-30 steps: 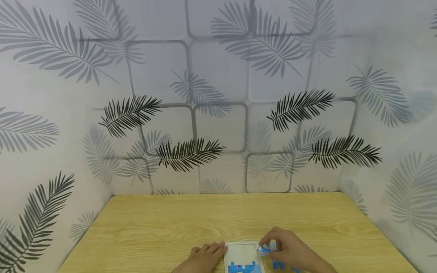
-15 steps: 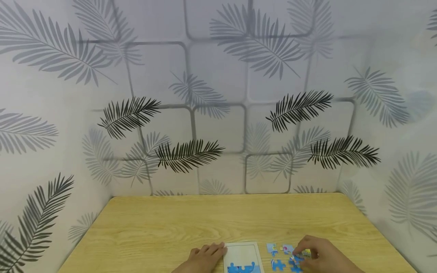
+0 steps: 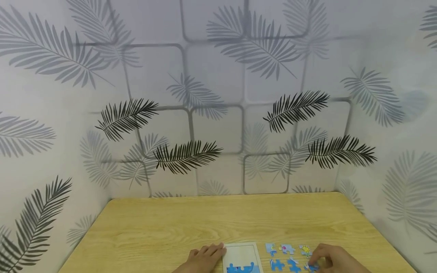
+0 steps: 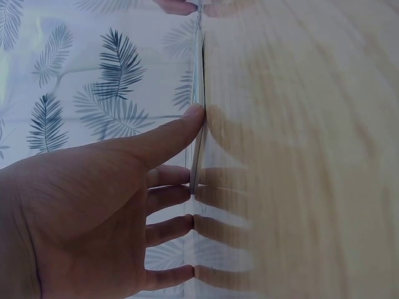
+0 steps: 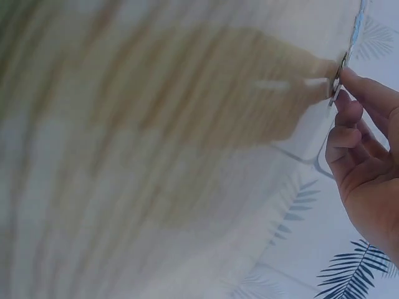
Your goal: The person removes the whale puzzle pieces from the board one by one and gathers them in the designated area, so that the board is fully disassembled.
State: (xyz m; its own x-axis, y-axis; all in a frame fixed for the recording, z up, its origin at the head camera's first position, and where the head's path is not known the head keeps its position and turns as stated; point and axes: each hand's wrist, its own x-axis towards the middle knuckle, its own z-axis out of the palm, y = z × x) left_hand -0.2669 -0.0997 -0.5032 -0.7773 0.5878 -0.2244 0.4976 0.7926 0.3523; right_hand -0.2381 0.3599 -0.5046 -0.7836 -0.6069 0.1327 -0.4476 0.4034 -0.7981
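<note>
My left hand (image 3: pixel 202 259) rests at the left edge of a white jigsaw tray (image 3: pixel 241 250), with its thumb and fingers extended. In the left wrist view the thumb (image 4: pixel 177 128) touches the thin tray, and the fingertips are on the tabletop. Joined blue puzzle pieces (image 3: pixel 240 268) fill the visible lower part of the tray. To the right, my right hand (image 3: pixel 336 258) pinches a blue puzzle piece (image 3: pixel 311 267) between thumb and index finger, low at the table. The right wrist view shows this pinch edge-on; the hand (image 5: pixel 374 168) hides part of the piece.
Several loose puzzle pieces lie in two rows between the tray and my right hand, among them a piece with a yellow sun (image 3: pixel 305 250) and a blue piece (image 3: pixel 277 264). The wooden table (image 3: pixel 205 216) reaches back to a leaf-patterned wall (image 3: pixel 218 129).
My right hand has moved right from a piece beside the tray, across the loose pieces, to the lower right one. The left hand stays at the tray's edge.
</note>
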